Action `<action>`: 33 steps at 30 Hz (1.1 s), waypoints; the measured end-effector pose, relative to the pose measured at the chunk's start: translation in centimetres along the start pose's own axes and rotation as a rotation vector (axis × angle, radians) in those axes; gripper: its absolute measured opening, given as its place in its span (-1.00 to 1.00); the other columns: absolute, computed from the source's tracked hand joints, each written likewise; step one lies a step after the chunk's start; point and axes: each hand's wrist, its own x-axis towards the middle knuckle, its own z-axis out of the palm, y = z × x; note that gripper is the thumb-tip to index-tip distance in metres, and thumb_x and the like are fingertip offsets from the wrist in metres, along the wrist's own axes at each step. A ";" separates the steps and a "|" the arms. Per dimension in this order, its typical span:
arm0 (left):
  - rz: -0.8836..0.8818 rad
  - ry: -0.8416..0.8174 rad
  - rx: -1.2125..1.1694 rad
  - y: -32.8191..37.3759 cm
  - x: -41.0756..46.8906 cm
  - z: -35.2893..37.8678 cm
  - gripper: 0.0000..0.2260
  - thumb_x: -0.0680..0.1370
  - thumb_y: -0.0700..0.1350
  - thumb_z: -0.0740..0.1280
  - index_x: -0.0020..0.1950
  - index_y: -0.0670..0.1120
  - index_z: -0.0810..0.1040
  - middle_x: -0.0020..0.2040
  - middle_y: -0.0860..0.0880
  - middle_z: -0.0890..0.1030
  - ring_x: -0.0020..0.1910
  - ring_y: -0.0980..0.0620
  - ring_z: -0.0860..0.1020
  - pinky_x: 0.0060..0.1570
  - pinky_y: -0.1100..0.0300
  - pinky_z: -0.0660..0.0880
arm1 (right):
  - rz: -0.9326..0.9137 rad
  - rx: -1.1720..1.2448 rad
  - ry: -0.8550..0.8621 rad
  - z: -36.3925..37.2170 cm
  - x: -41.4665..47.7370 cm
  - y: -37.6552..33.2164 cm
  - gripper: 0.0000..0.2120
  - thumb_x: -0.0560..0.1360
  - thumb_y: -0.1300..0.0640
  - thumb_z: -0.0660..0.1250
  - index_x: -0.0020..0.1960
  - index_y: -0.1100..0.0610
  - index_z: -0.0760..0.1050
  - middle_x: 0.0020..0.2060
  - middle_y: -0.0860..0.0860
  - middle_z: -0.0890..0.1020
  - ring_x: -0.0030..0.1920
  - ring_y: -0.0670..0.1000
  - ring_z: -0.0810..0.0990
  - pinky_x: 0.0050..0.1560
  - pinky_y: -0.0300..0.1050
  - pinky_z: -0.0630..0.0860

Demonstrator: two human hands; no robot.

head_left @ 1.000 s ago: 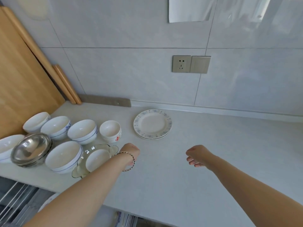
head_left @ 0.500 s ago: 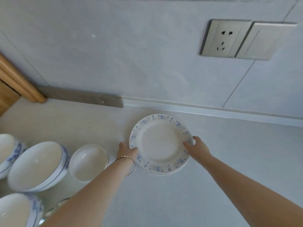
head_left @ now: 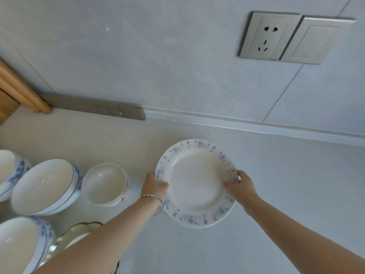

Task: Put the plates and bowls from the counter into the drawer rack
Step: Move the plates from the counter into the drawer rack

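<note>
1. Gripping of the plate (head_left: 195, 182) was seen at both sides, yet the fingers of the left hand (head_left: 155, 187) and the right hand (head_left: 240, 187) were hidden under its rim. Only the thumbs were shown, pressed on top of the rim.
2. Whether the plate was lifted clear of the counter (head_left: 286, 194) or touched it could not be told. A doubled edge along its lower rim was too faint for a second plate to be made out.
3. A blue-patterned bowl (head_left: 7, 171) at middle left and a larger bowl (head_left: 17, 244) at lower left were cut off by the frame's left edge. A glass dish (head_left: 79, 234) at the bottom was largely covered by the left forearm.
4. The plate was found at lower centre of the frame, just right of a small white bowl (head_left: 106, 183) with a red mark.
5. It was seen to be round and white, with a shallow plain well and a broad rim scattered with small blue flowers.
6. A beaded bracelet (head_left: 158, 202) was worn on the left wrist.
</note>
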 end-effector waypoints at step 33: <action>-0.228 0.116 -0.093 -43.8 -30.8 -25.0 -0.97 0.45 -0.27 0.30 -0.14 -0.17 0.50 -0.19 -0.08 0.54 -0.13 -0.07 0.51 -0.25 0.24 0.43 | -0.170 -0.306 -0.374 21.2 -43.6 19.9 -0.70 0.43 0.18 0.27 0.15 0.21 0.41 -0.05 0.12 0.63 -0.11 0.12 0.62 -0.22 -0.02 0.60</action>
